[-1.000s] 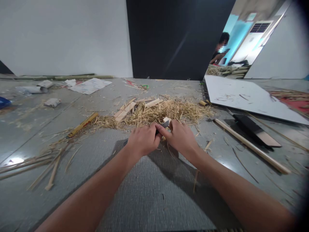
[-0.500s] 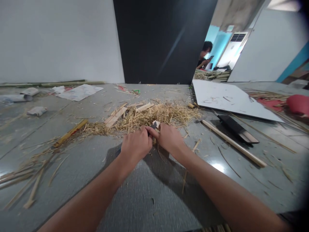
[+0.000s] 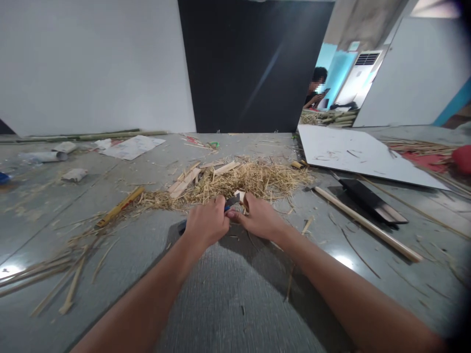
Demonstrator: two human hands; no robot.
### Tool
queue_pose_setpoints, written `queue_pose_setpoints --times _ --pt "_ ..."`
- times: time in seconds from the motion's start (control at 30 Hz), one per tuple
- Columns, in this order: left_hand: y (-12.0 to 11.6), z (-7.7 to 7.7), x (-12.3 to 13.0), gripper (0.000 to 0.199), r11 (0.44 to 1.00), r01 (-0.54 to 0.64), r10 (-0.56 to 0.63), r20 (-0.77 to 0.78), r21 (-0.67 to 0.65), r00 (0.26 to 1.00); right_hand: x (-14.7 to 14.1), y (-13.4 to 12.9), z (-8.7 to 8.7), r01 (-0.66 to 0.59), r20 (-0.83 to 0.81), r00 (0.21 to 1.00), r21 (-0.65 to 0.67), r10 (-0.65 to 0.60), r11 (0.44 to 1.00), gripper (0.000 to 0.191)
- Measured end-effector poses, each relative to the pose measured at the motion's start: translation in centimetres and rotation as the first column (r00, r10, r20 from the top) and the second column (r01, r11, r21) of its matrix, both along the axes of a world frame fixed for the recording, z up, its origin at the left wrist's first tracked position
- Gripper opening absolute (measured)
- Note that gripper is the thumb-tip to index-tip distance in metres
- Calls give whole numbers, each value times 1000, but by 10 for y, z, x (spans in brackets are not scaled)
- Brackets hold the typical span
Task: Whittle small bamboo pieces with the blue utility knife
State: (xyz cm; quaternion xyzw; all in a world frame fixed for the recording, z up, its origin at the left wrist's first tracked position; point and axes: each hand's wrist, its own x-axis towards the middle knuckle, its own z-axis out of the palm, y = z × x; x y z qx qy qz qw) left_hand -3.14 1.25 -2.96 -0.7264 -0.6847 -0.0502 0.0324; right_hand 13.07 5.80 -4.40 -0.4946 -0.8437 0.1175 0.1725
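Observation:
My left hand (image 3: 206, 221) is closed around a blue-handled knife (image 3: 231, 201), its dark blade pointing right and its other end sticking out at the wrist side. Pinched in my right hand (image 3: 263, 219) is a small pale bamboo piece (image 3: 240, 195), mostly hidden by the fingers. The blade lies against or just in front of this piece; contact is hard to tell. My right thumb reaches left, close beneath the blade. Just beyond both hands lies a heap of straw-coloured shavings (image 3: 257, 177), with flat bamboo strips (image 3: 187, 180) on its left side.
A yellow tube-like stick (image 3: 120, 207) lies to the left, near thin loose strips (image 3: 75, 282). On the right are a long pale rod (image 3: 368, 223), a black flat object (image 3: 368, 198) and a white board (image 3: 360, 152). A person (image 3: 315, 90) sits in the background.
The blade has come away from my right thumb and shows more clearly. Both hands still grip the same things. The whole view has shifted slightly left.

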Motion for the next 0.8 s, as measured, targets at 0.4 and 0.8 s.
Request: queue_pose_setpoints --times 0.4,0.8 --pt "10 1 -18 52 931 -334 305 189 146 933 2 0 9 230 26 973 -58 -229 971 54" --pt "2 -9 -13 35 951 275 -302 221 142 927 3 -14 4 51 -128 990 -51 -57 997 53"
